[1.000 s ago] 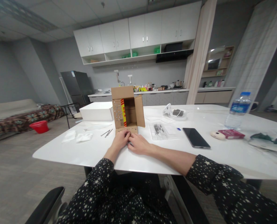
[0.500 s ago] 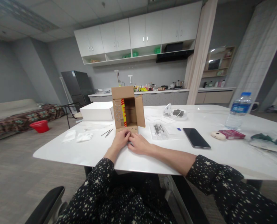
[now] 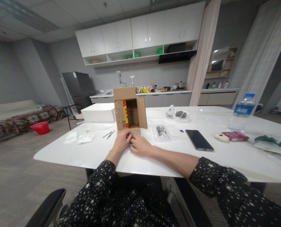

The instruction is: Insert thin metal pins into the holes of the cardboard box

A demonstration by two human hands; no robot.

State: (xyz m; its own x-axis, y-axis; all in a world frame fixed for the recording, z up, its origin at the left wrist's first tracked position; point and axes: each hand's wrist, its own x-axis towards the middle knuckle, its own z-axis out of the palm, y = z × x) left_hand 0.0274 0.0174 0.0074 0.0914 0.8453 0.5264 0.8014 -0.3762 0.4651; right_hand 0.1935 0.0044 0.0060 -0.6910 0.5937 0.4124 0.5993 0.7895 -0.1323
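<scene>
My left hand (image 3: 122,140) and my right hand (image 3: 141,145) meet at the front flap of an opened cardboard box (image 3: 120,115). Both have curled fingers pressed close together; whatever lies between the fingertips is too small or hidden to make out. The box faces me with its flaps spread. Small round bits dot its left flap and the front flap, and a yellow and red strip (image 3: 125,114) runs beside the opening. To the left of my hands lie thin metal tools (image 3: 110,134), perhaps tweezers. On the right is a clear plastic case (image 3: 161,133) with dark slender pieces inside.
A white box (image 3: 98,112) stands behind at left, near crumpled white tissues (image 3: 85,138). Rightward on the white table (image 3: 83,157) are a phone (image 3: 199,140), a maroon packet (image 3: 235,136), a water bottle (image 3: 241,112) and a small white fan-like device (image 3: 170,111).
</scene>
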